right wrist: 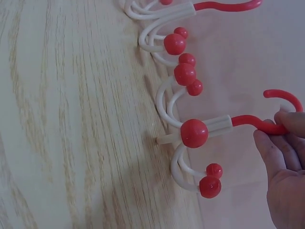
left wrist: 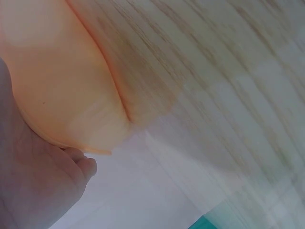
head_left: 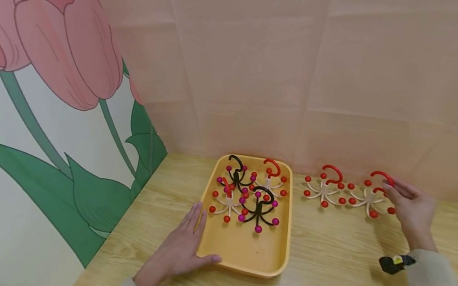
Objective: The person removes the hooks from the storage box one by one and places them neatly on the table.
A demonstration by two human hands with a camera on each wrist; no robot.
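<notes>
My right hand [head_left: 416, 212] pinches the red hook of a white multi-arm hanger [head_left: 369, 199] at the back right of the table. In the right wrist view, thumb and fingers grip that red hook [right wrist: 248, 120], and the white arms below end in red balls. Just left of it stands a matching white hanger [head_left: 323, 192]. My left hand [head_left: 180, 250] lies with straight fingers along the left side of a yellow tray [head_left: 247, 256], its thumb at the front rim. Inside the tray are two black hangers [head_left: 258, 209] with magenta balls and two white ones [head_left: 228, 205] with red balls.
The wooden table [head_left: 333, 279] runs up against a pinkish cloth backdrop [head_left: 241, 65]. On the left rises a wall panel with painted tulips [head_left: 70, 38]. The tray's back edge sits near the backdrop, and the hangers fill its rear half.
</notes>
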